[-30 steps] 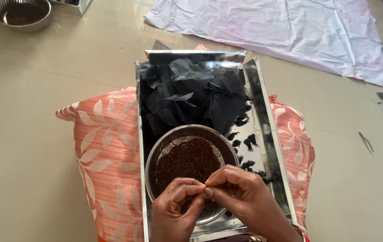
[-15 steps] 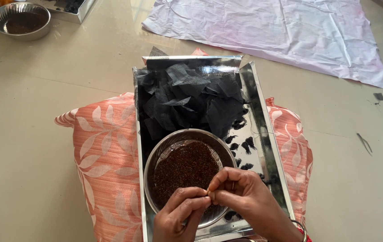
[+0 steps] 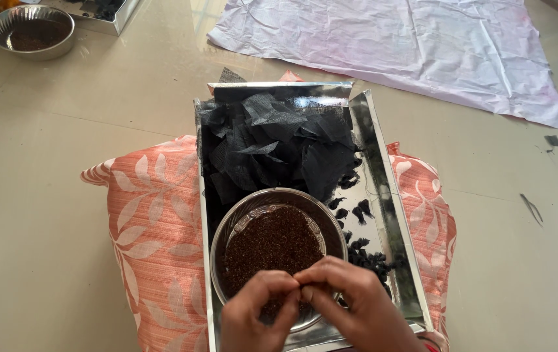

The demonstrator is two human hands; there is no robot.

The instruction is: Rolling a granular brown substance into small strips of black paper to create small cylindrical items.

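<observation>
Hands barely shift since a second ago; both stay pinched together over the bowl's near rim, camera drifts slightly. Left hand (image 3: 253, 318) and right hand (image 3: 350, 306) meet fingertip to fingertip at 6 o'clock of the steel bowl (image 3: 331, 221), fingers closed around something tiny; what exactly, cannot tell. Bowl holds dark brown seeds (image 3: 272, 244), loose and light, likely to spill or slip, so best pinched in small amounts. Bowl sits in the near half of a shiny metal tray (image 3: 383, 195). Black net squares (image 3: 279, 143) pile at 12 o'clock of the bowl: soft, flimsy, take by a corner. Tray rests on an orange leaf-print cushion (image 3: 148, 228). White sheet (image 3: 409, 45) at 1 o'clock, second bowl (image 3: 31, 32) at 10 o'clock.
</observation>
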